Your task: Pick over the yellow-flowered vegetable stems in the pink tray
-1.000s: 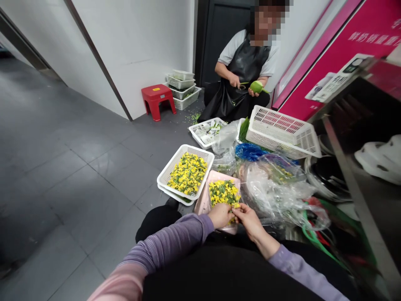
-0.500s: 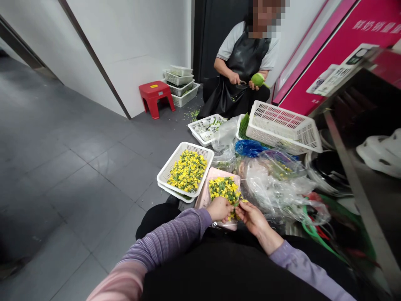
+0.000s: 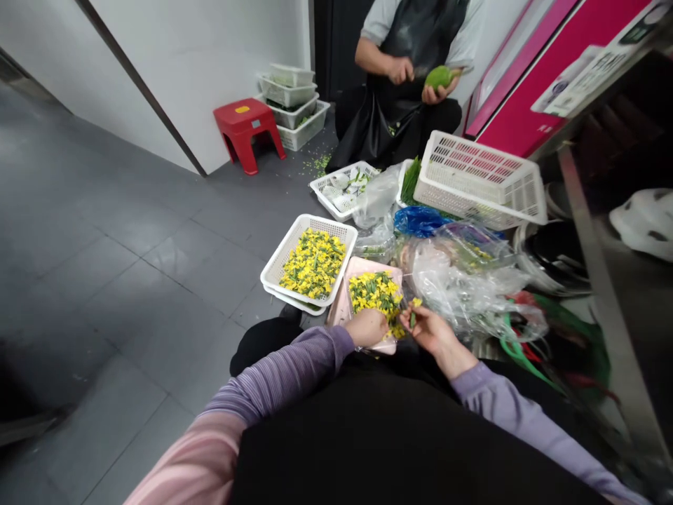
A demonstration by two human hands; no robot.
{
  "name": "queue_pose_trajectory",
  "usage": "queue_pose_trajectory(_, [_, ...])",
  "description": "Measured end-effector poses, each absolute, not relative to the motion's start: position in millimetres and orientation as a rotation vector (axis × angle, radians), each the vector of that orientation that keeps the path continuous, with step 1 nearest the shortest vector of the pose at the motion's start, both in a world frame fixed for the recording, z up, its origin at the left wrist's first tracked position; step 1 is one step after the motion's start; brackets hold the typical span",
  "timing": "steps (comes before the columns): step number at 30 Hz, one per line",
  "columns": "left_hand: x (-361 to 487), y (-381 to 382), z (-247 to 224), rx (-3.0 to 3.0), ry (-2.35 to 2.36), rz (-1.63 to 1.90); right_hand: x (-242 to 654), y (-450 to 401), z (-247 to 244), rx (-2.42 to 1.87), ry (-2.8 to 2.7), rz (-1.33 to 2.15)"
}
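Observation:
Between finger and thumb, my right hand (image 3: 432,334) pinches a yellow flower (image 3: 414,309) on a short green stem, just right of the pink tray. My left hand (image 3: 368,327) is closed over the near part of that pink tray (image 3: 341,308); its fingertips are hidden, and I cannot make out what they hold. A heap of yellow flowers (image 3: 374,291) with green stems lies on the tray in clear plastic. Left of it, a white basket (image 3: 274,270) holds more of the same flowers (image 3: 313,263).
Clear plastic bags (image 3: 446,280) and a blue bag (image 3: 420,221) lie to the right, below a tilted white crate (image 3: 476,193). Opposite me a co-worker (image 3: 415,70) holds a green gourd (image 3: 438,77). A red stool (image 3: 247,126) stands near stacked baskets (image 3: 294,112).
My hands have moved apart; they were together over the pink tray. The flower is now in my right hand alone, at the tray's right. The camera view has tipped down slightly.

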State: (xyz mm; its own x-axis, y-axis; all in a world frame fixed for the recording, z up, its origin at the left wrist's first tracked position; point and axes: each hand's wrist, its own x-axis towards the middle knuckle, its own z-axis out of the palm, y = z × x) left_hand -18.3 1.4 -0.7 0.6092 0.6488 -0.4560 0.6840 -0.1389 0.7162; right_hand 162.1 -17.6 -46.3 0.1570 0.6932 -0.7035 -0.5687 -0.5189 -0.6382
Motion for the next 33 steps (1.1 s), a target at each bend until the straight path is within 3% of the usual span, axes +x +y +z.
queue_pose_trajectory(9, [-22.6, -2.4, -10.4, 2.122, 1.117, -0.198, 160.3, 23.0, -62.7, -2.226, -1.797, 0.745])
queue_pose_trajectory(12, [-24.7, -3.4, -14.8, 2.134, 1.140, -0.198, 140.3, 33.7, -68.7, -2.395, -2.030, 0.646])
queue_pose_trajectory(18, [-27.9, -1.3, -18.7, 2.116, 1.189, -0.162, 144.7, 38.8, -69.8, -2.356, -1.729, 0.826])
queue_pose_trajectory(25, [-24.1, -0.5, -25.8, 1.974, 1.271, 0.042, 146.7, -22.4, -54.2, -1.602, -0.485, 1.742])
queue_pose_trajectory(33, [-20.8, -1.6, -34.5, 1.662, 1.097, 0.045, 125.9, -35.9, -34.9, -1.316, -0.438, 1.859])
